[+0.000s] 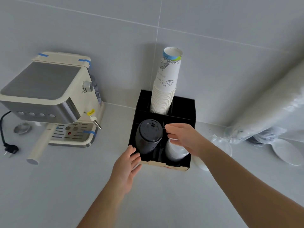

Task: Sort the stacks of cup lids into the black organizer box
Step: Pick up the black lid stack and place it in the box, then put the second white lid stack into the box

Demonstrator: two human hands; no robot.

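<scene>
The black organizer box (190, 112) stands on the counter against the tiled wall. A stack of black cup lids (148, 137) fills its front left compartment. A stack of white lids (176, 152) sits in the front right compartment. My right hand (184, 137) rests over the white stack, fingers spread and touching its top. My left hand (127, 168) is open at the box's front left corner, fingertips against the wall. A tall stack of paper cups (166, 84) rises from the back compartment.
A cream espresso machine (49, 99) stands at the left with its portafilter handle (41, 143) jutting forward and a black plug (9, 148) lying on the counter. At the right are plastic-wrapped sleeves (271, 109), loose white lids (286, 152) and clear lids (220, 142).
</scene>
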